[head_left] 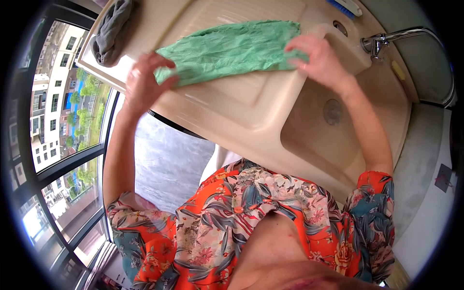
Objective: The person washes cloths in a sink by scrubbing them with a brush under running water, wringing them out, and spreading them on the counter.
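A wet-looking green cloth [232,52] lies spread in a long strip across the beige washboard counter [222,108]. At the cloth's left end is my left hand [151,79], its fingers curved and apart, with no cloth visibly gripped. My right hand [321,60] is at the right end, blurred by motion, thumb and fingers apart beside the cloth's edge. Whether the fingertips touch the cloth is hard to tell.
A dark grey cloth [111,34] lies at the counter's upper left. On the right are the sink basin [309,123] with its drain, a chrome faucet [379,46], a blue brush [344,7] and a yellowish bar [398,70]. Windows stand at the left.
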Available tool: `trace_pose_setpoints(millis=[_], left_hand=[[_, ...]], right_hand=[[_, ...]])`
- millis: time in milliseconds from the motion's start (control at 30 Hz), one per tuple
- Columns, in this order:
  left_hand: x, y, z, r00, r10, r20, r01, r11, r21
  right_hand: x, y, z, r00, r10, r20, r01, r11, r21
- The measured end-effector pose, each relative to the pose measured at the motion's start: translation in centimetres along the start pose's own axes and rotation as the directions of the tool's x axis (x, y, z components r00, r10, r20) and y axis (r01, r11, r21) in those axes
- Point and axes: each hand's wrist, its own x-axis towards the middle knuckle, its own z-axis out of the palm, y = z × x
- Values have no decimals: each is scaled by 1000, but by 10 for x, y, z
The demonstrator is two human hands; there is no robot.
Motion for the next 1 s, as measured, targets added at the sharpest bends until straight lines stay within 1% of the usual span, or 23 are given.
trace_pose_setpoints(millis=[67,133,200,233,267,333,400,433,467,500,533,567,600,633,667,700,733,767,833,867,900,933,1000], left_hand=[[-11,10,10,980,133,149,-150,982,111],[-11,5,21,989,128,69,-135,984,114],[-5,-8,24,989,116,87,-127,984,128],[-2,-6,24,988,135,72,-143,981,131],[-1,-2,23,988,141,63,-149,980,135],[5,11,8,994,-60,94,80,971,-224],[18,3,-4,962,-76,264,226,765,-603],[28,8,-11,953,-9,303,239,635,-734],[41,12,-15,952,38,305,228,577,-784],[54,21,-21,957,54,286,201,589,-783],[69,33,-26,961,69,267,173,602,-780],[84,40,-29,967,85,242,147,590,-794],[100,49,-32,971,101,218,122,577,-808],[116,64,-36,980,139,145,35,593,-805],[137,65,-37,981,173,87,-35,603,-797],[154,79,-44,975,221,23,-124,626,-770],[170,94,-51,962,269,-39,-210,644,-736],[184,114,-58,943,313,-114,-295,626,-722],[211,153,-57,887,382,-259,-449,582,-678],[223,171,-53,852,407,-328,-517,557,-650],[232,192,-51,848,445,-289,-515,561,-647],[238,213,-48,842,480,-247,-513,566,-645],[245,239,-15,763,549,-342,-646,658,-387]], right_hand=[[-14,-8,11,999,12,51,-7,996,-88],[-18,5,17,1000,-10,21,13,985,-171],[-16,17,24,1000,10,21,-4,971,-241],[-16,21,20,997,-60,53,74,940,-333],[-15,18,11,999,-14,43,26,960,-279],[-9,24,-13,989,-97,-114,60,955,-290],[6,19,-60,997,33,-66,-43,987,-157],[13,21,-79,995,89,-36,-92,992,-88],[25,38,-92,997,15,-70,-22,994,-107],[35,51,-105,993,-62,-102,49,990,-130],[43,33,-138,976,216,24,-213,972,-98],[50,46,-154,931,362,49,-364,908,208],[55,53,-178,922,382,67,-387,891,237],[56,63,-202,932,360,45,-359,901,241],[70,91,-206,944,331,-6,-324,928,182],[65,73,-243,931,360,-64,-330,902,279],[61,72,-266,917,338,-214,-306,937,170],[51,85,-290,927,257,-274,-209,959,193],[26,88,-332,843,313,-438,-312,947,76],[10,82,-342,772,372,-516,-401,914,59],[-6,78,-349,690,416,-593,-485,873,48],[-29,91,-357,654,460,-601,-525,848,77],[-69,105,-348,605,500,-620,-592,803,69]])
